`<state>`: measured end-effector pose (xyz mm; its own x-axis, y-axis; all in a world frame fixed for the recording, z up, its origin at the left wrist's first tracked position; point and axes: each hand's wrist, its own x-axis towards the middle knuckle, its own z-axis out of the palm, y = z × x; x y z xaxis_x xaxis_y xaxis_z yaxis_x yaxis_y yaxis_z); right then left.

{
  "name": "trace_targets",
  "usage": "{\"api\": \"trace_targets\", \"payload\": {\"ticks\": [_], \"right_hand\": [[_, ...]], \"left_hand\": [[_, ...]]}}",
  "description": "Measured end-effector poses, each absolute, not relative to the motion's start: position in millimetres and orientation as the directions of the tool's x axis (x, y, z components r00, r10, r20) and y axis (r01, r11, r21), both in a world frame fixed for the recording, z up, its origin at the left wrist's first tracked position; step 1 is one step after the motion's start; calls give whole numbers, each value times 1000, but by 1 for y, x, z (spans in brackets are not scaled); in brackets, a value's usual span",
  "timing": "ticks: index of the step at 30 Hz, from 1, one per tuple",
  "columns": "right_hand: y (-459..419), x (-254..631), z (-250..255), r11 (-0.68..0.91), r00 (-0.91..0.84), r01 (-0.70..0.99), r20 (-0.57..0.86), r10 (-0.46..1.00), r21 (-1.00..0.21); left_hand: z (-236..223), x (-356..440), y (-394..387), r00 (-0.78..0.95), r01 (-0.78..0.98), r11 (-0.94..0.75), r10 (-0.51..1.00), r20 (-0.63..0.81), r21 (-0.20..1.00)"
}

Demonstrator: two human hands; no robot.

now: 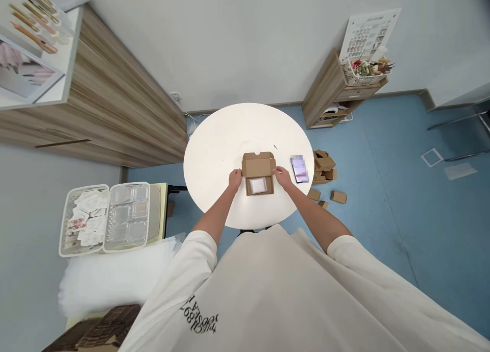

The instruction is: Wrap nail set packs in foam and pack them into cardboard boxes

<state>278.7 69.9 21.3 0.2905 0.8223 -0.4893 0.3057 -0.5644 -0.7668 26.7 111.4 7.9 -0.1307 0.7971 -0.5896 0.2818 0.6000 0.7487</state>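
Observation:
A small brown cardboard box (259,167) lies on the round white table with its lid raised at the back. Inside it rests a pale, flat packet (258,185) whose contents I cannot make out. At the box's left edge, my left hand (235,179) pinches the side of the lid with closed fingers. My right hand (282,177) grips the lid's right side in the same way. A phone (299,169) with a lit, partly blurred screen lies just right of my right hand.
The round white table (214,137) stands before me. Several cardboard boxes (324,163) are piled on the floor at its right. White baskets (147,217) with packets and clear compartments sit on the left. A wooden cabinet (331,86) holds a flower basket (367,79).

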Motion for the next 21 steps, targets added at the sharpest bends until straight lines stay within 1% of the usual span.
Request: {"api": "trace_targets", "payload": {"ticks": [3,5,10,14,18,21], "right_hand": [[75,276,25,-550,252,232,-496,831,-803],[74,274,29,-557,241,217,-509,826,-802],[70,273,41,-603,186,163,-575,796,-781],[72,279,42,-632,179,115,-610,772,-766],[76,284,40,-661,167,53,-646,745,-748],[78,286,43,-674,140,-22,-669,730,-739]], "left_hand": [[10,29,114,-27,228,643,755,-655,731],[9,29,114,0,233,650,744,-668,724],[8,27,118,23,269,632,750,-661,726],[12,26,118,36,283,607,767,-640,743],[17,24,119,32,254,610,770,-637,750],[22,19,120,42,215,646,743,-668,733]]}}
